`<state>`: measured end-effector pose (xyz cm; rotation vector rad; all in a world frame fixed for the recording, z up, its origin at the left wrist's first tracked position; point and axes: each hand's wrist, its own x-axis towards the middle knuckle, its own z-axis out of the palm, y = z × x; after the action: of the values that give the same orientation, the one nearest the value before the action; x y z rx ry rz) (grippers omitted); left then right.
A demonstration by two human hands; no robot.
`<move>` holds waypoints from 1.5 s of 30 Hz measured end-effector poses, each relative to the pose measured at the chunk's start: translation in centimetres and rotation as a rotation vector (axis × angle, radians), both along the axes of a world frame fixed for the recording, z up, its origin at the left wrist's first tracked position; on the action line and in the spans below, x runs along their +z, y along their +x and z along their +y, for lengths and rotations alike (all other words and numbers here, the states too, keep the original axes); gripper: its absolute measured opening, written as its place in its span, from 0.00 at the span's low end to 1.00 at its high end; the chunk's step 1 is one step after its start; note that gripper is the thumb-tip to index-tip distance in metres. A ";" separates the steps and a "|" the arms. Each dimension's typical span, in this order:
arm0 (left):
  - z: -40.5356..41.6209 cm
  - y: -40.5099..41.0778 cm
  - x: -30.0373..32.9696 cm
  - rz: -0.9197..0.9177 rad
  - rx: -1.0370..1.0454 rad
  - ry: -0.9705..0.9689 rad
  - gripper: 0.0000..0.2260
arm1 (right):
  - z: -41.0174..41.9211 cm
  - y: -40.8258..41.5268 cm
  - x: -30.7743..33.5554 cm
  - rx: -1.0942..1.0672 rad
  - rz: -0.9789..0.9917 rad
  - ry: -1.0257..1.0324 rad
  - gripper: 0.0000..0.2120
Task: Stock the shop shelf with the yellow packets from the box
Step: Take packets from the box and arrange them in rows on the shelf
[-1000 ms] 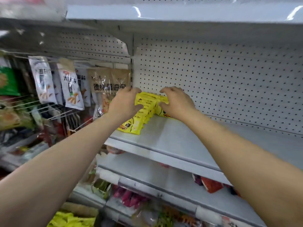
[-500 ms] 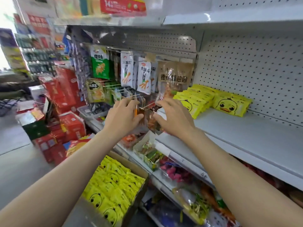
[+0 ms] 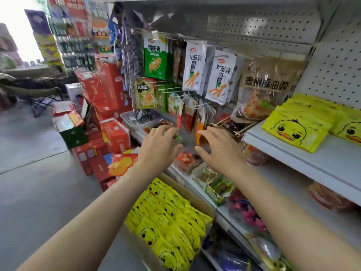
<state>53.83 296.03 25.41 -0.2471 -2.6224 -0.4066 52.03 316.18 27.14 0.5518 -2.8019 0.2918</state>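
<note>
Yellow packets (image 3: 297, 130) with a duck face lie in rows on the white shelf (image 3: 304, 159) at the right. More yellow packets fill the cardboard box (image 3: 197, 200) on the floor, near and low, between the two arms. The left hand (image 3: 159, 148) and the right hand (image 3: 216, 151) float side by side above the box. Both have loose, spread fingers and hold nothing. Snack bags (image 3: 195, 67) hang on hooks farther back.
</note>
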 end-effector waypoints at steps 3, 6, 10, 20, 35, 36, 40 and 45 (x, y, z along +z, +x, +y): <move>-3.7 -4.5 -2.6 -0.056 -0.045 -0.007 0.21 | -3.8 -3.9 -2.2 -0.037 -0.059 0.010 0.26; -7.4 -9.2 -5.6 -0.116 -0.089 -0.042 0.20 | -7.4 -7.8 -5.1 -0.089 -0.131 0.026 0.25; -10.7 -14.3 -10.3 -0.255 -0.126 -0.079 0.22 | -10.8 -11.6 -10.2 -0.147 -0.263 0.025 0.24; -12.8 -18.4 -26.1 -0.666 -0.187 -0.075 0.21 | -11.8 -15.3 -27.7 -0.259 -0.666 0.027 0.24; -11.4 -17.2 -42.4 -1.096 -0.185 0.035 0.25 | -11.7 -11.7 -44.6 -0.329 -0.975 0.039 0.29; -11.3 -17.2 -42.5 -1.088 -0.186 0.046 0.25 | -11.7 -11.5 -45.0 -0.337 -0.934 0.058 0.29; -10.7 -17.3 -42.7 -1.055 -0.209 0.075 0.24 | -11.3 -11.6 -46.1 -0.419 -0.817 0.071 0.19; -9.8 -17.8 -42.1 -0.952 -0.267 0.172 0.20 | -9.6 -12.0 -45.9 -0.411 -0.878 -0.158 0.04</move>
<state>36.02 286.20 -16.66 -0.4274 -3.4473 -1.0480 40.01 306.57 -18.72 -0.2854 -3.5525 0.8154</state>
